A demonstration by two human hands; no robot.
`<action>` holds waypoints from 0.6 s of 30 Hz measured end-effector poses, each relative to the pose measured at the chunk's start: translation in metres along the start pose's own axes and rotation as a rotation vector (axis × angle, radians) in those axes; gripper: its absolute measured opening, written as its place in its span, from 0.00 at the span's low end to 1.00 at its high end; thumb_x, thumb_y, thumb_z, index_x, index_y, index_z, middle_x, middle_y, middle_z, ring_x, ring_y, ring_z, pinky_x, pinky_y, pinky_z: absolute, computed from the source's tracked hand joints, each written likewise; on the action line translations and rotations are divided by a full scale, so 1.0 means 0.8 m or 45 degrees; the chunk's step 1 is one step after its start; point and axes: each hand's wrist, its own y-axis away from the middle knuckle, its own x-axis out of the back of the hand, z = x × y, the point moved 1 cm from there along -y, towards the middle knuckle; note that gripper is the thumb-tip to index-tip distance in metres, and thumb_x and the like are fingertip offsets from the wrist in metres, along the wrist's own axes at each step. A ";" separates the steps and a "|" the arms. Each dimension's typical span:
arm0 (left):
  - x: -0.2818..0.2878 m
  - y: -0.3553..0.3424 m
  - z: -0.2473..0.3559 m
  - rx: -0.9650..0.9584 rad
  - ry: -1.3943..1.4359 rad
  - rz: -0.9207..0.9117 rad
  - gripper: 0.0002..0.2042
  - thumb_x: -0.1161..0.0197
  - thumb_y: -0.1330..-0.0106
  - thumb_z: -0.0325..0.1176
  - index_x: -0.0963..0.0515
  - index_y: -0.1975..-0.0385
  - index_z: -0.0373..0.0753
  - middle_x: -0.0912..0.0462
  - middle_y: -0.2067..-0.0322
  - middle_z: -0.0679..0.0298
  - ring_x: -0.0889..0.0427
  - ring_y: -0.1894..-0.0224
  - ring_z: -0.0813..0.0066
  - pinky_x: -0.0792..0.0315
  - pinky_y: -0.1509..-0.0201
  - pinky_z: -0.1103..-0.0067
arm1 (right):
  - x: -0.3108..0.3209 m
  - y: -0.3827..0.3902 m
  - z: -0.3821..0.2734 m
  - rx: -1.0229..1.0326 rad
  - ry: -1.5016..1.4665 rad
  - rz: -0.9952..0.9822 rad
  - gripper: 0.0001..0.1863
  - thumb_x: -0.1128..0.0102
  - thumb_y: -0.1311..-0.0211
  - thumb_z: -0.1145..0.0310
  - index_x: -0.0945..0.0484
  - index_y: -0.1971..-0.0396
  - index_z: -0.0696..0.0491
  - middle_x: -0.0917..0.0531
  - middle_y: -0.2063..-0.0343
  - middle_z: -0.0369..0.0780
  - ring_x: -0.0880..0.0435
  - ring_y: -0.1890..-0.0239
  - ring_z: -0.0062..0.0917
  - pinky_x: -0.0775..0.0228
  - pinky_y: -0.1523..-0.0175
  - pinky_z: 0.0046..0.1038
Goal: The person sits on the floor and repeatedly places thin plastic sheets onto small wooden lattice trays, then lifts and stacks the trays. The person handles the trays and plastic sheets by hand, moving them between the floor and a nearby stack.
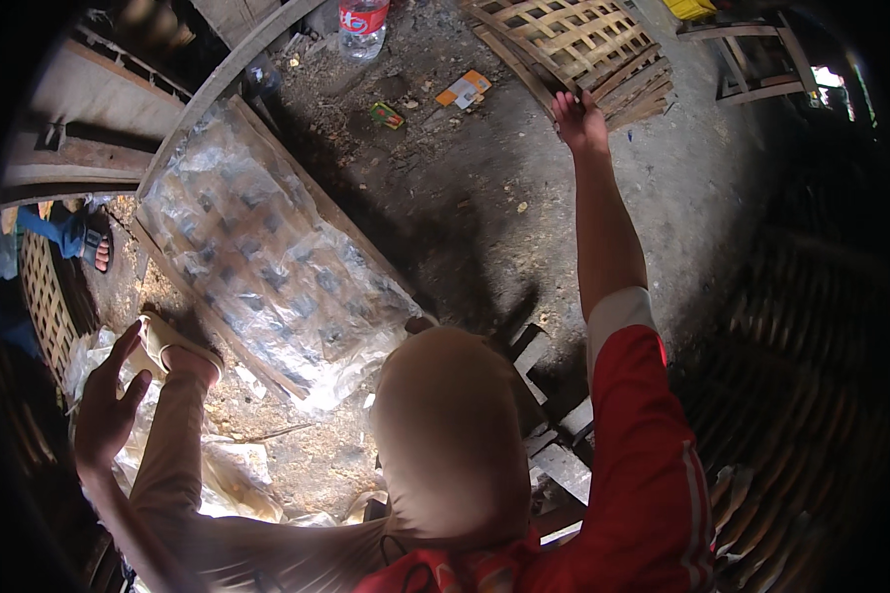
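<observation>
At the end of my outstretched right arm, my right hand [581, 123] is beside the near edge of a stack of woven bamboo trays [588, 40]. Its fingers are apart and slightly bent; whether they touch the stack is unclear. My left hand [111, 407] hovers over my left leg, empty, with thumb and fingers spread. Between the hands lies a long wood-edged tray [267, 252], covered by crumpled clear plastic. Dark patches show through the plastic in a regular pattern.
A water bottle with a red label [363, 30] stands at the back. Nearby lie an orange and white packet [463, 90] and a small green packet [388, 116]. A wooden stool [756, 64] is at the far right. Another person's sandalled foot [97, 247] shows at left, near a woven tray [44, 296].
</observation>
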 end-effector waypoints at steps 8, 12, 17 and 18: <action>-0.008 0.010 -0.012 -0.004 -0.007 0.048 0.30 0.39 0.30 0.37 0.37 0.29 0.43 0.26 0.36 0.48 0.30 0.31 0.55 0.36 0.30 0.65 | -0.044 -0.014 -0.050 0.008 0.156 0.117 0.21 0.57 0.21 0.56 0.35 0.43 0.58 0.21 0.52 0.48 0.19 0.47 0.45 0.26 0.38 0.50; -0.006 0.010 -0.008 0.070 -0.018 0.020 0.31 0.38 0.30 0.42 0.37 0.29 0.44 0.26 0.37 0.48 0.30 0.31 0.54 0.36 0.31 0.65 | -0.046 -0.021 -0.053 0.081 0.329 0.301 0.18 0.51 0.24 0.63 0.35 0.44 0.58 0.21 0.53 0.51 0.19 0.49 0.49 0.24 0.42 0.51; -0.004 0.007 -0.009 0.063 -0.018 0.012 0.32 0.38 0.30 0.45 0.38 0.28 0.46 0.26 0.37 0.48 0.30 0.31 0.54 0.36 0.30 0.64 | -0.046 -0.041 -0.073 0.174 0.258 0.139 0.14 0.53 0.29 0.73 0.33 0.47 0.62 0.23 0.50 0.56 0.19 0.54 0.48 0.22 0.48 0.48; -0.003 0.010 -0.007 0.086 -0.030 0.012 0.32 0.38 0.30 0.45 0.38 0.28 0.45 0.26 0.37 0.48 0.30 0.31 0.54 0.36 0.30 0.64 | -0.051 -0.041 -0.071 0.157 0.235 0.147 0.13 0.53 0.30 0.75 0.33 0.48 0.62 0.24 0.50 0.57 0.18 0.55 0.48 0.22 0.49 0.47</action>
